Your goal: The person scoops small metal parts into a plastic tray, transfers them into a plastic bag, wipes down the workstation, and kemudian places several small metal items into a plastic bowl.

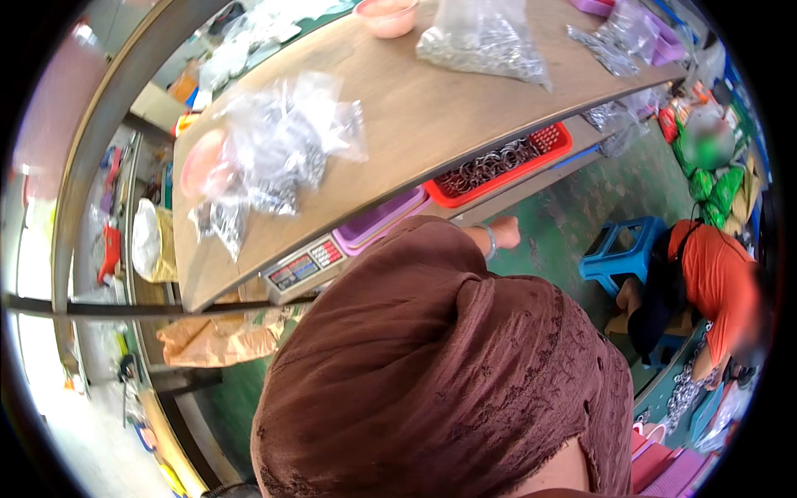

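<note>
Brown draped cloth (432, 365) fills the lower middle and covers most of what is close to me. Neither of my hands can be made out. At the cloth's bottom edge a patch of bare skin (560, 473) shows, too little to tell which part of the body it is. Past the far edge of the cloth, bare skin with a silver band (490, 241) shows over the green floor; whether it is a foot or a hand I cannot tell. Nearest the cloth are a digital scale (305, 267), a purple tray (382, 217) and a red basket (567, 143) of metal rings.
Clear bags of small metal parts (278, 149) lie on the wooden table (390, 116), with a larger bag (481, 46) and pink bowl (387, 18) farther back. At right, a person in orange (722, 274) bends over metal chain (685, 390) beside a blue stool (624, 249).
</note>
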The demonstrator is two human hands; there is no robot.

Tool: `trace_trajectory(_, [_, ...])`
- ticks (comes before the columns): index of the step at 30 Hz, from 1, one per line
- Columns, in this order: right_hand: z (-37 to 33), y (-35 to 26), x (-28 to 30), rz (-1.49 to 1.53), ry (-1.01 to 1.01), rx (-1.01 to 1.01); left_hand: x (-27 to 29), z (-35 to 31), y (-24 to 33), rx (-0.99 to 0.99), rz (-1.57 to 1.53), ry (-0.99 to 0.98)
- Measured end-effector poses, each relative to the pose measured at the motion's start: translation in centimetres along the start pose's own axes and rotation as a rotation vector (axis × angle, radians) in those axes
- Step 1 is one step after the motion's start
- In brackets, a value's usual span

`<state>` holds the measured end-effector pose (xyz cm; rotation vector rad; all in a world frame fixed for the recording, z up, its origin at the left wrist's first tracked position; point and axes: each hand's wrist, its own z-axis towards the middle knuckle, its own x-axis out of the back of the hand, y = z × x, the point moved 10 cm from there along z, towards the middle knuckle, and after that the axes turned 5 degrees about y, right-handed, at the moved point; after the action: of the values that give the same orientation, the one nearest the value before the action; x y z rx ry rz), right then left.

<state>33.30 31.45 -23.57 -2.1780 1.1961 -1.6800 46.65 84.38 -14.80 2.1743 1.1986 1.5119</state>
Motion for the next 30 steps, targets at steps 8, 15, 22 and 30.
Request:
trace_trajectory(8, [-1.2, -3.9, -1.4, -0.031, -0.087, 0.106, 2.5, -6.0, -4.6, 0.028, 0.126, -0.018])
trace_trajectory(15, [-3.5, -2.8, -0.7, -0.075, -0.104, 0.1, 0.3, -4.5, -4.5, 0.016, -0.014, 0.023])
trace_trajectory(22, [-5.1, -1.6, 0.1, -0.119, -0.12, 0.083, 0.2, -6.0, -2.5, -0.052, -0.045, 0.001])
trace_trajectory(30, [-3.9, -3.7, -0.3, -0.221, -0.199, 0.16, 0.3, -6.7, -3.1, -0.044, -0.084, 0.025])
